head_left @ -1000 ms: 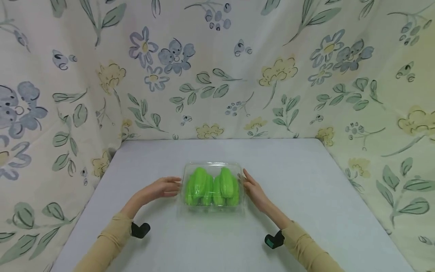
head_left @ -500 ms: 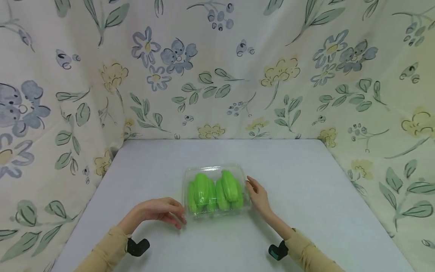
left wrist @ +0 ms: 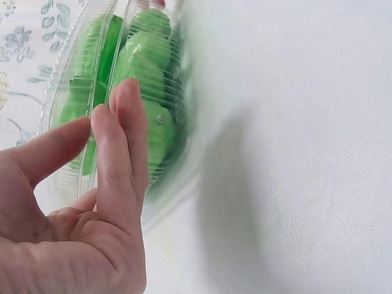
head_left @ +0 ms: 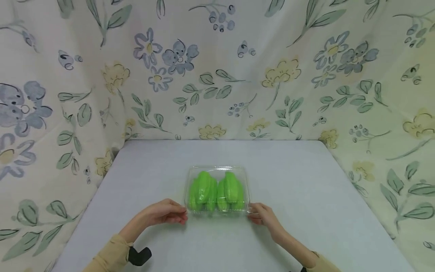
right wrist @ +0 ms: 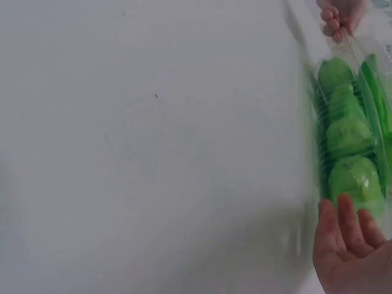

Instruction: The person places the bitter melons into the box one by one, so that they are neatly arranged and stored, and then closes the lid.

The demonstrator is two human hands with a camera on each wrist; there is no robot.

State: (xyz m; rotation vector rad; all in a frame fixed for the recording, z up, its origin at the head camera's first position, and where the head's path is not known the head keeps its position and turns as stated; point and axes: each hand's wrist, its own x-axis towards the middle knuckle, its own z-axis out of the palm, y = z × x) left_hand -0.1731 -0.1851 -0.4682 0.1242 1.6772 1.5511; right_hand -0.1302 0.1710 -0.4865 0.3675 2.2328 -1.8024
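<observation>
A clear plastic clamshell box (head_left: pixel 219 167), lid down, holds several bright green, elongated vegetables (head_left: pixel 204 189) in two heaps. My left hand (head_left: pixel 163 213) is at its front left corner. In the left wrist view the thumb and forefinger of that hand (left wrist: pixel 113 177) pinch the box's rim, with the other fingers bent below. At the front right corner my right hand (head_left: pixel 266 221) grips the rim. The right wrist view shows its fingers (right wrist: pixel 348 223) raised against the box's front side, thumb hidden.
The box is on a white table (head_left: pixel 289 170). A floral curtain (head_left: pixel 217 105) hangs behind it and along both sides. Black wrist cameras are strapped at the sleeves; the left one (head_left: pixel 139 257) shows fully.
Both hands have come from the box's sides to its front corners, the left first, then the right. The box has shifted slightly toward me and right, turning briefly before straightening.
</observation>
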